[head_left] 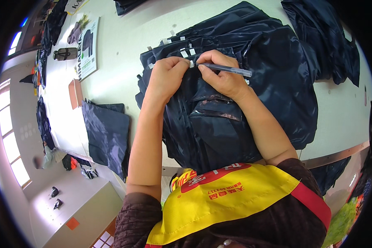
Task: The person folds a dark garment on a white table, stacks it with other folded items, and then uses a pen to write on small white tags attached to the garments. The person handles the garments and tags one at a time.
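A thick pile of shiny dark navy garments (277, 95) lies in front of me on the table, with several small white labels (184, 53) standing out along its far left side. My left hand (168, 76) is closed in a pinch on a small white label (191, 64) of the upper garment. Between the fingers of my right hand (225, 80) is a pen (231, 70) with a clear barrel. Its tip points left, close to the label; whether it touches cannot be made out. Below my hands the garment shows pocket-like openings (217, 109).
Folded dark cloth (107, 132) hangs over the near table edge at left. More dark garments (326, 41) lie at far right. A printed bag (89, 49), a dark bottle (65, 54) and a cardboard piece (75, 94) are on the pale table (124, 58) at left. A thin pen-like item (365, 96) lies at right.
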`<state>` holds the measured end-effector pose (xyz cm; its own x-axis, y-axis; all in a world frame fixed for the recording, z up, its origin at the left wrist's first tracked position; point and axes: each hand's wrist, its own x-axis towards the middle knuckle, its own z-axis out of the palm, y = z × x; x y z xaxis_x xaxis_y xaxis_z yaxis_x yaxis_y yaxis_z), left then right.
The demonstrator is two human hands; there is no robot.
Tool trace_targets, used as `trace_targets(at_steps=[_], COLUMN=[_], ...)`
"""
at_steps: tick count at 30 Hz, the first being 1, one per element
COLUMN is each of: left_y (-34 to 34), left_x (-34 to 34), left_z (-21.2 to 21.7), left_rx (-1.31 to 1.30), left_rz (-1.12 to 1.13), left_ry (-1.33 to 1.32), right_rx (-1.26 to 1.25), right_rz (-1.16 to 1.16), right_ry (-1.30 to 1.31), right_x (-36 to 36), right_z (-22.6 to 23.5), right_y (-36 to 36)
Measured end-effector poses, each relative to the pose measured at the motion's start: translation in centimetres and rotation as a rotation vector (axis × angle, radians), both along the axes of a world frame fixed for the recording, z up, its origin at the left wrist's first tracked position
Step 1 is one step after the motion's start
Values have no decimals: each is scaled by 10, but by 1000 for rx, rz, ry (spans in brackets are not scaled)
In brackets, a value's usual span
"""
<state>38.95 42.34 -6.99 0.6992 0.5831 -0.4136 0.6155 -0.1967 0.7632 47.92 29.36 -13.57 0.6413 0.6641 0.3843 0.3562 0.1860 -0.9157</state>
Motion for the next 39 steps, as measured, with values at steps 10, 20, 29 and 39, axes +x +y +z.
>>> trace_targets(at_steps=[10,20,29,39], left_y=[0,-2,-79,-28], left_x=[-2,-4,-31,-7], left_z=[-4,0,14,17], left_rx=[-43,-38,887,844], left_rz=[23,23,-734,-257], left_ry=[-34,-12,-85,-80], right_rx=[-26,10,345,64], right_rz=[40,45,148,49], right_ry=[26,160,650,415], right_x=[0,4,27,9], right_z=[-1,-5,19,-4], right_y=[0,-1,-8,12])
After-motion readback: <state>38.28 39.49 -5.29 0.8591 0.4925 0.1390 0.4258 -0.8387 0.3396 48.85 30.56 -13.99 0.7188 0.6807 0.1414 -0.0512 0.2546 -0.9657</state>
